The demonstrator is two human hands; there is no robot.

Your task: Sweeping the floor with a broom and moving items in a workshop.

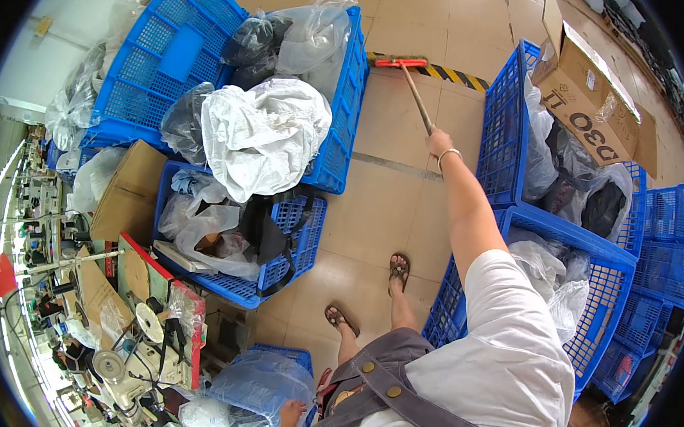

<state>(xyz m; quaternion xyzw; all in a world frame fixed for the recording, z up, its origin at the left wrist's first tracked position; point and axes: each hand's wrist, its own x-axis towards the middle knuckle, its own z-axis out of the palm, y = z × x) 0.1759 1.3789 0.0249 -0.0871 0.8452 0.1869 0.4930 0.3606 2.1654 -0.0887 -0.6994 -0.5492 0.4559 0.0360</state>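
My right arm reaches far forward between the crates. My right hand (pixel 439 142) is closed round the upper end of the wooden handle of a broom (pixel 413 90). Its red head (pixel 397 63), with dark bristles along the far side, rests on the tiled floor beside yellow-and-black striped tape (pixel 453 76). Low in the picture, my left hand (pixel 292 411) hangs at my side, its fingers loosely bent and apart, with nothing visible in them. Closest to it is a clear plastic bag (pixel 254 385) lying over a blue crate.
Blue crates (pixel 343 135) filled with bags and a white sack (pixel 266 132) line the left side. More crates (pixel 499 137) stand on the right, one topped by an open cardboard box (pixel 591 104). A sewing machine (pixel 136 375) on a red-edged table is at lower left. My feet stand on tiles (pixel 344 248).
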